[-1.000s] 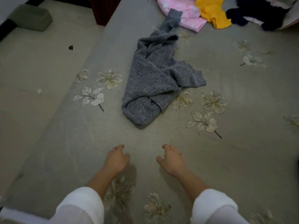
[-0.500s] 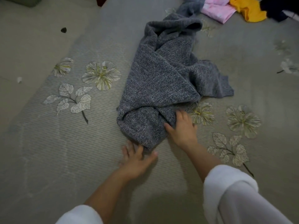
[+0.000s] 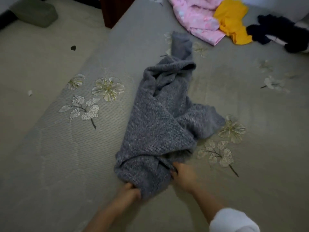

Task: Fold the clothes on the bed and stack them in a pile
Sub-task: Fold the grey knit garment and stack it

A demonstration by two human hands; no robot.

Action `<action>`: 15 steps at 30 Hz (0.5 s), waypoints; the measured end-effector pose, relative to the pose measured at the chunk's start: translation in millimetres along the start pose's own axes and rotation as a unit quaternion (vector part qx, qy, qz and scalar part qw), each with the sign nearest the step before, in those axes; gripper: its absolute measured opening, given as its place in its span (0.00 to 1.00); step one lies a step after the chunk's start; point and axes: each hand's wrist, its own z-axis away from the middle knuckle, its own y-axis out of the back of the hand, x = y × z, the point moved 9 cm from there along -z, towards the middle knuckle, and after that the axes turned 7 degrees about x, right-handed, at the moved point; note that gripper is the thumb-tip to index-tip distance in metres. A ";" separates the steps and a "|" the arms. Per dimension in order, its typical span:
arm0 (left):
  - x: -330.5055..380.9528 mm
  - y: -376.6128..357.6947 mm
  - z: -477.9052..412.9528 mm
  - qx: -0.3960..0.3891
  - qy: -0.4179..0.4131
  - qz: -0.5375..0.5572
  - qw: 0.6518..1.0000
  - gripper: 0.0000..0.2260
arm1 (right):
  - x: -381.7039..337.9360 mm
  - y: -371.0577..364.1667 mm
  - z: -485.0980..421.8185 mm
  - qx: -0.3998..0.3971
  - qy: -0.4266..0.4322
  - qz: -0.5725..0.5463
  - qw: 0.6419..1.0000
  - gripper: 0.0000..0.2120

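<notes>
While both hands had the near end of the grey sweater point(image 3: 157, 131), the grip read like this: left hand point(image 3: 128, 192) curled tight on the sweater's nearest corner, cloth bunched in the fist. Right hand point(image 3: 184, 176) sat on the sweater's near right edge, fingers hooked into a fold. It was a bit blurred, but closed on cloth, not flat.

The sweater lay crumpled on the bed point(image 3: 66, 156), twisted lengthwise, one sleeve trailing off its far end and a flap spilling to its right. Beyond the sweater's far end, well apart, were a pink garment point(image 3: 199, 19), a yellow garment point(image 3: 234, 22) touching it, and a dark fuzzy garment point(image 3: 275, 32), all unfolded. I saw no pile.

Step in hand, my call: taking up the first item to spread it, so the task had barely begun. The next move needed me to draw the two corners apart and drag the knit flat, sleeves out, before any fold.
</notes>
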 end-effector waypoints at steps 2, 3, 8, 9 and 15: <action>-33.8 -8.6 32.9 -0.018 0.029 -0.002 0.999 0.13 | 2.1 -21.0 45.6 -0.022 -0.021 -0.072 0.997 0.10; -47.5 -9.4 45.7 -0.016 0.025 -0.012 0.999 0.13 | 4.9 -30.1 67.8 -0.032 -0.040 -0.115 0.992 0.13; -41.1 17.2 103.9 0.040 -0.034 -0.073 0.996 0.16 | 11.0 -14.4 156.2 -0.008 -0.107 -0.204 0.973 0.10; -21.8 22.3 117.9 0.029 -0.050 -0.063 0.996 0.14 | 10.0 2.6 168.0 0.015 -0.118 -0.223 0.967 0.10; 132.1 72.7 216.3 -0.014 -0.191 0.051 0.980 0.15 | -21.3 163.5 223.5 0.176 -0.105 -0.287 0.936 0.14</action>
